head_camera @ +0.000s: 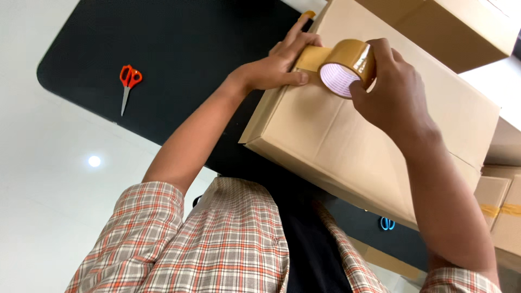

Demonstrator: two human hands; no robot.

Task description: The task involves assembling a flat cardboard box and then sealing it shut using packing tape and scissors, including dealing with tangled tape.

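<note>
**Two hands running brown tape along a cardboard box**

We looked down from a head-worn camera at a closed cardboard box that lay on a black counter. Our left hand lay flat on the top of the box at its far end, fingers together and pressing the free end of the tape strip onto the cardboard. Our right hand gripped the roll of brown packing tape, thumb on one side and fingers wrapped over the other, just above the box and right beside the left hand. Only a short length of tape was stretched between the two.

To do this well, we judged the left hand should stay pressed on the tape end while the right drew the roll straight along the box's middle, low and taut, so no wrinkles or bubbles formed.

Orange-handled scissors lay well apart on the counter to the left, out of easy reach for cutting. More boxes stood close behind and to the right, some already taped, crowding that side. Our plaid shirt filled the bottom of the view.
</note>
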